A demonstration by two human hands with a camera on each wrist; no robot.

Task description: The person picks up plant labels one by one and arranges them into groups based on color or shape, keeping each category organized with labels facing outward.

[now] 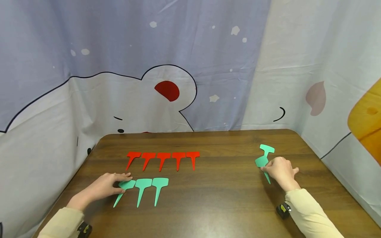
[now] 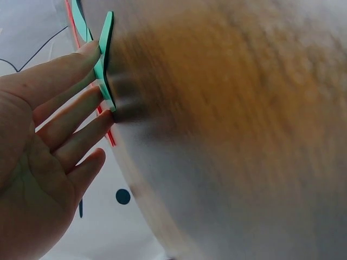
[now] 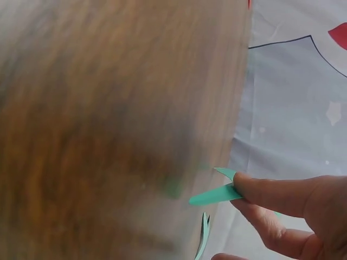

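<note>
Green T-shaped plant labels lie in a short row at the left, the middle one (image 1: 143,183) and the right one (image 1: 160,182) flat on the table. My left hand (image 1: 102,188) is at the leftmost green plant label (image 1: 126,185), its thumb and fingertips at the label's edges; the left wrist view shows this label (image 2: 103,67) between them. At the right, my right hand (image 1: 279,170) pinches another green plant label (image 1: 261,161) between thumb and finger, close over the table. Just beyond it lies one more green plant label (image 1: 267,148).
Several red plant labels (image 1: 163,155) form a row behind the green ones, stems toward me. The brown wooden table (image 1: 214,198) ends at a printed curtain (image 1: 220,66) at the back and sides.
</note>
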